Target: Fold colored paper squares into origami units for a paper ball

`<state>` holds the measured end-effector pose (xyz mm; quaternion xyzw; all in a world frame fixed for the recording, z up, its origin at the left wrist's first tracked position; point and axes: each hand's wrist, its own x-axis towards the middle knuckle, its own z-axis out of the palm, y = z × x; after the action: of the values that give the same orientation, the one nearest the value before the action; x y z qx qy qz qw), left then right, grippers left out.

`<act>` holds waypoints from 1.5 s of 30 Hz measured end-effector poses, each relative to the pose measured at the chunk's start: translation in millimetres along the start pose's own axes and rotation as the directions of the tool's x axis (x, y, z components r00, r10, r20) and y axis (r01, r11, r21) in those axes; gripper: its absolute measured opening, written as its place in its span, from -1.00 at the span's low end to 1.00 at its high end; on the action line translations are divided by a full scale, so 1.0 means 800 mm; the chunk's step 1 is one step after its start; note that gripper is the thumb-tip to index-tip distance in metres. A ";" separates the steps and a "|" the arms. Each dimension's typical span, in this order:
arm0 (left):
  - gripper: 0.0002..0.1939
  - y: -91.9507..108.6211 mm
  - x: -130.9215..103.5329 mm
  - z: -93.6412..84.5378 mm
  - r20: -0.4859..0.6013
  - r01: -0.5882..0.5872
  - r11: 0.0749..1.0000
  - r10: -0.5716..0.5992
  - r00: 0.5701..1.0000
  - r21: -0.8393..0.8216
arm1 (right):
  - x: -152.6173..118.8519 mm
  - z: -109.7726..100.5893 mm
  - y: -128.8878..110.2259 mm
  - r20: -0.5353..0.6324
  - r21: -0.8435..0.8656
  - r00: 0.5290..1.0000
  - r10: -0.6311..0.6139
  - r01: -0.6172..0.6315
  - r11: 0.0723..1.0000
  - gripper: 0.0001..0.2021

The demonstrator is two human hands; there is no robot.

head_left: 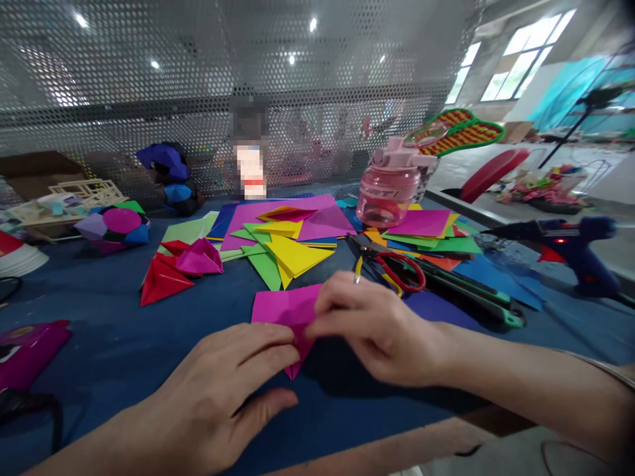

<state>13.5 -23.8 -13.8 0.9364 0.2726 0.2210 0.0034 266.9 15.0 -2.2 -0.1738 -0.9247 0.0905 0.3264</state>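
A magenta sheet of origami paper [275,306] lies on the blue table in front of me, its lower part folded to a point. My left hand [223,390] rests on the paper's left side, fingers stretched out and the thumb apart. At the right edge, my right hand [370,324] pinches the paper between thumb and fingers; the fingertips hide part of the fold. Just beyond are yellow folded papers [300,256] and green folded papers [262,264]. Red folded paper [166,274] and a magenta folded piece [201,256] sit to the left.
Scissors with red handles [407,272], a green-black utility knife [466,291] and a blue glue gun [560,241] lie right. A pink bottle [387,185] stands behind. Stacked coloured sheets [419,223] lie near it. A perforated metal panel [198,79] closes the back.
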 end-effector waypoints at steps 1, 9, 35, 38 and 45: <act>-0.69 0.000 -0.001 0.000 0.007 0.008 1.000 -0.008 1.000 0.002 | 0.000 -0.001 0.006 -0.049 -0.041 0.997 0.061 -0.063 0.997 -0.59; -0.70 0.004 0.003 0.001 0.006 -0.035 0.999 0.035 0.999 0.005 | 0.001 0.006 0.051 0.017 -0.244 0.992 0.128 -0.120 0.962 -0.63; -0.63 0.010 0.000 -0.009 -0.046 -0.044 0.999 0.044 0.998 0.002 | 0.007 -0.023 -0.002 0.382 0.248 0.924 -0.020 -0.081 0.965 -0.85; -0.65 0.009 -0.003 -0.007 -0.054 -0.054 0.997 0.050 0.997 -0.064 | 0.009 -0.023 0.003 0.388 0.352 0.921 0.020 -0.168 0.921 -0.92; -0.65 0.003 -0.006 -0.003 -0.026 -0.137 0.988 0.136 0.990 -0.073 | 0.009 -0.008 0.006 0.307 0.391 0.940 0.149 -0.267 0.881 -0.93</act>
<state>9.8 -29.0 -13.1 0.9497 0.1994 0.2407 0.0205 267.1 22.7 5.7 -0.1833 -0.8935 0.3481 0.2166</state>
